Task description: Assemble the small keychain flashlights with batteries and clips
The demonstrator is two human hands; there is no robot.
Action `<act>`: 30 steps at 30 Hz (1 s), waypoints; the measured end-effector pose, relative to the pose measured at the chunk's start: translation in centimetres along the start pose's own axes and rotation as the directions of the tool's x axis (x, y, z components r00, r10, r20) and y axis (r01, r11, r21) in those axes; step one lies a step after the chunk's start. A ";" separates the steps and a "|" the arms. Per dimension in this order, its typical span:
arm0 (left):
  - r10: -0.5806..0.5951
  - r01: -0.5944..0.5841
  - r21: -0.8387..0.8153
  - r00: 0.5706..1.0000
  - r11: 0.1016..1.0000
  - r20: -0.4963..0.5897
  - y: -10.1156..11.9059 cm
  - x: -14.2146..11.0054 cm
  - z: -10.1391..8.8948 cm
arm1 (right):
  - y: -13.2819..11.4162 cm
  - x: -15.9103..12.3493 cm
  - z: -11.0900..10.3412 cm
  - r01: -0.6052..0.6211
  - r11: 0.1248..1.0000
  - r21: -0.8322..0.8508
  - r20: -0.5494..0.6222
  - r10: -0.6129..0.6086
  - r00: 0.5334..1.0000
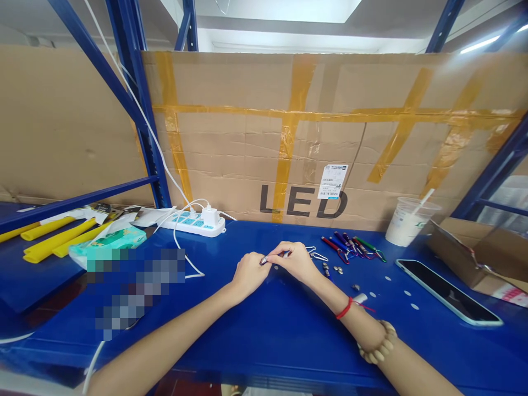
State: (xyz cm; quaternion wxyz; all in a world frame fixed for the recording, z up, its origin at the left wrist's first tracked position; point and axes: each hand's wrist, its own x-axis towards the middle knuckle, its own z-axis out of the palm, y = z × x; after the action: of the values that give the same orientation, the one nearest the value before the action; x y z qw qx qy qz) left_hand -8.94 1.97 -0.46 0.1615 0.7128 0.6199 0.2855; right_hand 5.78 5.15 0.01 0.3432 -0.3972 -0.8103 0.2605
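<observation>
Over the middle of the blue table, my left hand (252, 275) is closed around a small tube with a silver end (263, 260); most of it is hidden in the fist. My right hand (296, 260) meets it from the right, thumb and forefinger pinched at the tube's end. What the right fingers hold, if anything, is too small to make out. Just beyond the right hand lie silver clips (317, 255), a small dark tube (326, 270) and several button cells (338, 270). Behind them rest coloured small metal tubes with carabiners (350, 245).
Small pale discs (407, 293) dot the right side, near a phone (449, 291). A plastic cup with straw (408, 223) and an open cardboard box (470, 253) stand beyond. To the left are a power strip (198, 222), white cables, a tissue pack (124, 240) and yellow tubes (61, 239).
</observation>
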 end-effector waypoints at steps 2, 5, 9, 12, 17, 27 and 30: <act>0.004 -0.006 0.065 1.000 0.998 0.020 0.0 -0.2 -0.1 | 0.1 -0.1 0.0 -0.017 1.000 -0.001 0.030 0.017 0.999; 0.023 -0.031 0.170 0.998 0.985 0.052 0.0 -0.5 -0.2 | 0.1 -0.2 0.0 -0.068 0.998 0.000 0.074 0.068 0.995; 0.037 -0.053 0.235 0.997 0.971 0.074 0.0 -0.5 -0.2 | 0.0 -0.2 -0.1 -0.105 0.994 0.010 0.098 0.104 0.990; 0.036 -0.050 0.212 0.997 0.976 0.069 0.1 -0.5 -0.2 | 0.0 -0.2 -0.3 -0.097 0.994 0.043 0.122 0.091 0.988; 0.043 -0.045 0.063 0.999 0.997 0.030 0.4 -0.3 -0.3 | -0.1 0.0 -1.1 -0.075 0.987 0.144 0.195 0.046 0.980; 0.109 -0.119 -0.207 0.992 0.971 -0.061 0.5 0.0 0.2 | 1.3 0.8 -1.5 0.015 0.982 0.190 0.132 -0.041 0.990; 0.109 -0.106 -0.251 0.994 0.962 0.000 0.7 -0.3 0.0 | 1.4 1.0 -1.9 0.030 0.993 0.116 0.060 -0.037 0.998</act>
State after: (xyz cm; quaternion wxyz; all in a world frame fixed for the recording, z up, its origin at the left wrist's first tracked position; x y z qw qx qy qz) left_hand -8.42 1.55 -0.13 0.2389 0.7214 0.5380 0.3648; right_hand 7.46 7.00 0.61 0.3445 -0.3551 -0.8107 0.3130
